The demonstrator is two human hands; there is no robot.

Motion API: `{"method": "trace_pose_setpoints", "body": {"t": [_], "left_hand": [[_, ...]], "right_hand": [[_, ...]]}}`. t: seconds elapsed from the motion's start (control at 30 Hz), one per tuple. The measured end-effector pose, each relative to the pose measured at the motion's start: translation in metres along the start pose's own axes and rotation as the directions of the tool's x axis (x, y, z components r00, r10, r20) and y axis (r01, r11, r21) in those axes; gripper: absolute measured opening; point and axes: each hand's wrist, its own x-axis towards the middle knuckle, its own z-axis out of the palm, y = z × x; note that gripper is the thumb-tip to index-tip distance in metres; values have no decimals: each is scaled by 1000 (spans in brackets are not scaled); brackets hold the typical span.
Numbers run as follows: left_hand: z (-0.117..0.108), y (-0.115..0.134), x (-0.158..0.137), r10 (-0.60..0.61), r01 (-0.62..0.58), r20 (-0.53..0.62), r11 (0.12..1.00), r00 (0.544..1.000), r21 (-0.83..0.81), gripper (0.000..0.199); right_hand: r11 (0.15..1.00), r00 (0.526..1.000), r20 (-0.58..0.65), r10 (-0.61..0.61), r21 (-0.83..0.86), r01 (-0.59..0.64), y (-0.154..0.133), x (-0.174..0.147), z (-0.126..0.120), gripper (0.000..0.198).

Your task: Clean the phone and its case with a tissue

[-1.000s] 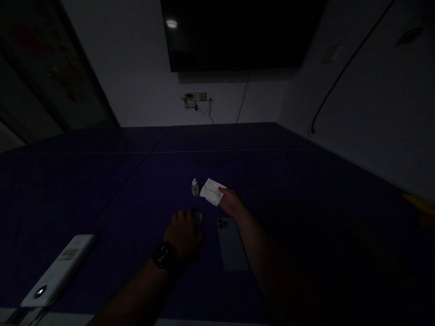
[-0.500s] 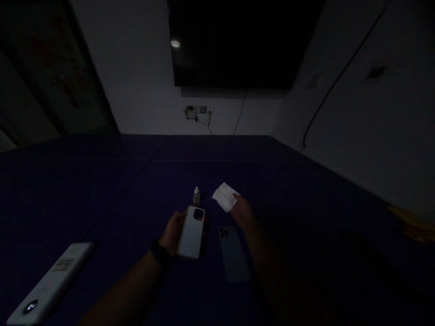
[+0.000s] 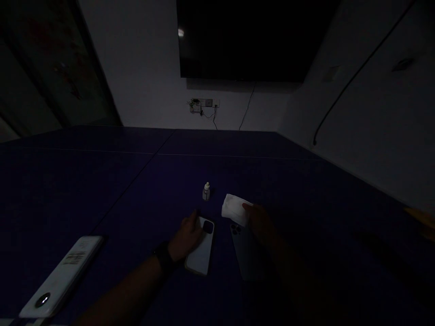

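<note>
A clear phone case (image 3: 200, 253) with a camera cutout lies flat, or nearly so, on the dark blue surface. My left hand (image 3: 186, 237), with a dark band at its wrist, is closed on the case's upper left edge; some fingertips are hidden. In my right hand (image 3: 260, 221) is a folded white tissue (image 3: 235, 208), pinched at its right side. Just below the tissue lies a phone (image 3: 246, 253), back up, its cameras at the top left. A small dropper bottle (image 3: 206, 193) stands upright beyond the case.
At the lower left lies a white power bank (image 3: 64, 278) with a lit round display. The blue tabletop (image 3: 136, 181) reaches the far wall, where a large dark screen (image 3: 244, 40) hangs above sockets (image 3: 203, 104) and cables. Something yellow (image 3: 421, 218) is at the right edge. The room is dim.
My left hand has lowered the phone case onto the surface, and its grip has shifted to the upper left edge. My right hand has brought the tissue down toward the phone's top.
</note>
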Motion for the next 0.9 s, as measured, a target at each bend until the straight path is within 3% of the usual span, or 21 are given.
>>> {"method": "trace_pose_setpoints", "body": {"t": [0.2, 0.37, 0.4, 0.5, 0.63, 0.73, 0.83, 0.9], "left_hand": [[-4, -3, -20, 34, -39, 23, 953, 999, 301, 83], [-44, -4, -25, 68, -166, 270, 919, 960, 358, 132], [-53, -6, -23, 106, -250, 362, 891, 926, 378, 137], [-66, -14, -18, 193, -385, 428, 819, 883, 425, 149], [-51, -22, -19, 208, -421, 442, 778, 873, 466, 162], [-34, -23, -23, 238, -409, 369, 758, 899, 508, 163], [-25, -22, -26, 278, -423, 335, 741, 900, 522, 163], [-23, -23, -25, 295, -428, 320, 734, 900, 527, 165]], "right_hand": [[975, 995, -102, -9, -221, -14, -14, -8, -3, 37], [931, 988, -111, -108, -360, 61, -21, -11, 6, 43], [918, 986, -100, -132, -387, 84, -21, -12, 8, 43], [874, 978, -30, -206, -456, 170, -24, -14, 14, 37], [808, 949, 119, -292, -501, 311, -25, -20, 29, 31], [711, 882, 333, -334, -525, 468, -19, -25, 45, 43], [510, 736, 599, -314, -547, 663, -5, -28, 58, 53], [419, 666, 692, -280, -536, 733, 5, -28, 64, 56]]}}
